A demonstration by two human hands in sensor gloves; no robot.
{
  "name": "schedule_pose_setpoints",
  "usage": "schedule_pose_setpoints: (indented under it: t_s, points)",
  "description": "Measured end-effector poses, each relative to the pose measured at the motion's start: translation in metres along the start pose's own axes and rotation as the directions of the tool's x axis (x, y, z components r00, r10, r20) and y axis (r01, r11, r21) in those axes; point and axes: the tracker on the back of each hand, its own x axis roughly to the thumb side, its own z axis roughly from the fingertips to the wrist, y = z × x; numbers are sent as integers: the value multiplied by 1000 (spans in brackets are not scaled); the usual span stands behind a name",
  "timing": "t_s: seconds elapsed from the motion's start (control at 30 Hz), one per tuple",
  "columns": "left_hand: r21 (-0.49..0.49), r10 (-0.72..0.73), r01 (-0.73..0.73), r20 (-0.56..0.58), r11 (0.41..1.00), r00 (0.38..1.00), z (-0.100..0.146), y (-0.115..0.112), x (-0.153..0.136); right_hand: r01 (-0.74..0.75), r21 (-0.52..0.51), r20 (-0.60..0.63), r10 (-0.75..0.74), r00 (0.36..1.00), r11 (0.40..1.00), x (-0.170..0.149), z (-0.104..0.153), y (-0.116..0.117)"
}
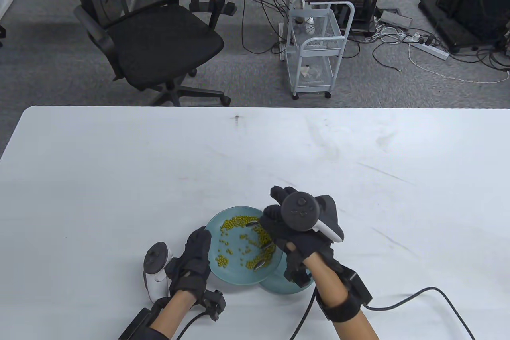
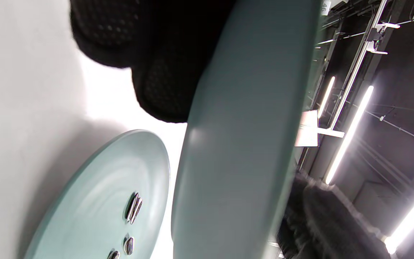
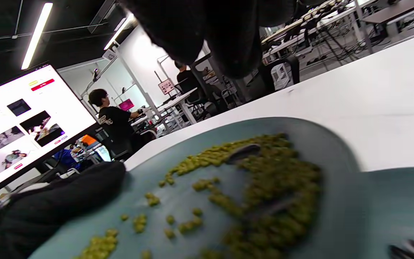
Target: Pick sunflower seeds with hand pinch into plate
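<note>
A teal plate [image 1: 233, 274] holds green beans [image 1: 239, 222] with a few striped sunflower seeds [image 1: 252, 223] among them. My left hand [image 1: 197, 252] grips its left rim and holds it tilted; its fingers [image 2: 164, 82] lie under the plate's underside [image 2: 243, 144]. A second teal plate [image 1: 279, 287] lies on the table partly under the first and carries three sunflower seeds [image 2: 134, 208]. My right hand [image 1: 273, 206] hovers over the bean plate's right edge. Its fingers [image 3: 221, 32] hang above the beans [image 3: 275, 172] without touching them. I cannot see whether they pinch a seed.
The white table [image 1: 119, 180] stretches out to the left, to the right and beyond the plates. A glove cable [image 1: 418, 294] runs across the table at the front right. An office chair [image 1: 159, 37] and a wire cart [image 1: 314, 45] stand beyond the far edge.
</note>
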Motion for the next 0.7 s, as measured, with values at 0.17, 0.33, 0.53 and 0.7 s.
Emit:
schedule_pose_setpoints:
  t_s: [0.17,0.33,0.53,0.7]
  points:
    - [-11,12,-12,-8,1000,1000,0,-1,0,-75,51,-15,76,997,996,16,-21,15]
    - [-24,19,-19,-7,1000,1000,0,-2,0,-222,115,-31,227,973,968,11,-25,32]
    - [-10,11,-11,10,1000,1000,1,-1,3,-268,150,-24,274,961,952,8,-28,43]
    - [-7,13,-13,2,1000,1000,0,-1,2,-241,178,-4,246,969,954,10,-28,48]
